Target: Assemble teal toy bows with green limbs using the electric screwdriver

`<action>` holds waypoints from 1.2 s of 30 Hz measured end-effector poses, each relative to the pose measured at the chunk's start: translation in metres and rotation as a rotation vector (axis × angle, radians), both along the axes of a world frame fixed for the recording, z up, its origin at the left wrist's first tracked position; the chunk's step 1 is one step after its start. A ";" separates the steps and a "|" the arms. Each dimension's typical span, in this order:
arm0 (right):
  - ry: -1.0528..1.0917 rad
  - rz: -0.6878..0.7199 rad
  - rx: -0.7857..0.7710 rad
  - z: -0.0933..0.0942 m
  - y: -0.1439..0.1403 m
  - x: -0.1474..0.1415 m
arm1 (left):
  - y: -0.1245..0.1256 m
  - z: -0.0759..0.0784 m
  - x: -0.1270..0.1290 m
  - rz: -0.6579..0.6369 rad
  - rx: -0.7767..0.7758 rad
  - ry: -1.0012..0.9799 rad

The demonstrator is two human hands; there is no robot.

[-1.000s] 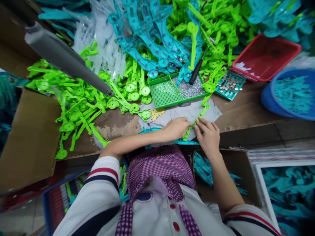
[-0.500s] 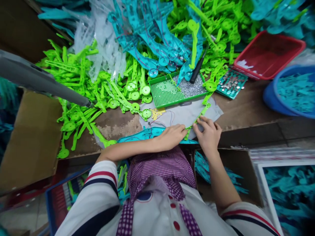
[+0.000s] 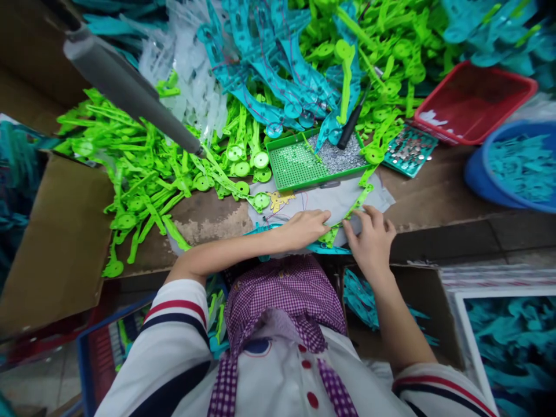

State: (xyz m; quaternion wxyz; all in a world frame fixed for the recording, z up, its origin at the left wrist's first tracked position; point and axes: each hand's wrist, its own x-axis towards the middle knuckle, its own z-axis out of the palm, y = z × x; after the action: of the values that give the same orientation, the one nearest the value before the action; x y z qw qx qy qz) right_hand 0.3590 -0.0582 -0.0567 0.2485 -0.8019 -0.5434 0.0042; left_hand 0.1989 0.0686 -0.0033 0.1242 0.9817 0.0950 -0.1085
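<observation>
A thin lime-green plastic part (image 3: 363,194) runs down the grey cloth (image 3: 339,200) to my hands. Its lower end is pinched by my left hand (image 3: 306,230), which lies palm down with the fingers closed. My right hand (image 3: 371,238) holds the same part from the right side, thumb and fingertips bent against it. Beneath both hands a teal plastic shell (image 3: 332,250) lies along the table's front edge, partly covered by my left forearm. Thin wires cross the cloth beside it.
Behind the cloth stands a green tray (image 3: 286,186) of small metal pieces, with a black-handled screwdriver (image 3: 350,128) across it. A grey pen-shaped power tool (image 3: 134,95) hangs at left over piled green parts (image 3: 143,168). At right are a red basket (image 3: 482,98) and blue tub (image 3: 482,168).
The grey power tool has swung right and away from me. My left forearm has shifted and now hides the left part of the teal shell. Both hands stay at the green part.
</observation>
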 end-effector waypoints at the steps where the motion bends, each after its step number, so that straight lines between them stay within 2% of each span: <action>1: 0.005 0.036 0.017 0.002 -0.001 -0.001 | 0.001 -0.001 0.000 -0.011 0.001 -0.007; 5: 0.187 0.255 0.027 0.002 0.000 -0.003 | 0.007 -0.008 -0.004 -0.030 -0.029 -0.072; 8: 0.258 0.267 -0.002 -0.001 0.004 -0.001 | 0.009 -0.012 -0.009 -0.028 -0.026 -0.079; 14: 0.182 0.371 -0.096 0.002 0.010 0.007 | -0.004 -0.003 -0.019 -0.002 0.053 -0.047; 18: 0.121 0.422 -0.139 0.005 0.011 0.010 | -0.008 0.005 -0.037 0.055 0.078 0.001; 22: 0.087 0.429 -0.142 0.004 0.012 0.010 | -0.005 0.003 -0.054 0.057 0.032 0.009; 25: 0.050 0.426 -0.146 0.007 0.011 0.008 | -0.002 0.001 -0.055 0.044 -0.003 0.021; 31: -0.050 0.410 -0.058 0.026 0.004 -0.021 | 0.005 0.008 -0.044 0.051 -0.068 0.035; 34: -0.067 0.498 0.009 0.024 0.001 -0.042 | 0.012 0.009 -0.041 0.046 -0.096 0.028; 36: -0.097 0.508 0.033 0.017 0.000 -0.050 | 0.017 0.008 -0.042 0.039 -0.131 0.033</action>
State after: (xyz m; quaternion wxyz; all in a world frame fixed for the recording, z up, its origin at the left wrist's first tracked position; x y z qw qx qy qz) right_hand 0.3088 -0.0587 -0.0396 0.2262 -0.6348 -0.7386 0.0189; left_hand 0.1572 0.0859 0.0045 0.1888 0.9675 0.1089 -0.1281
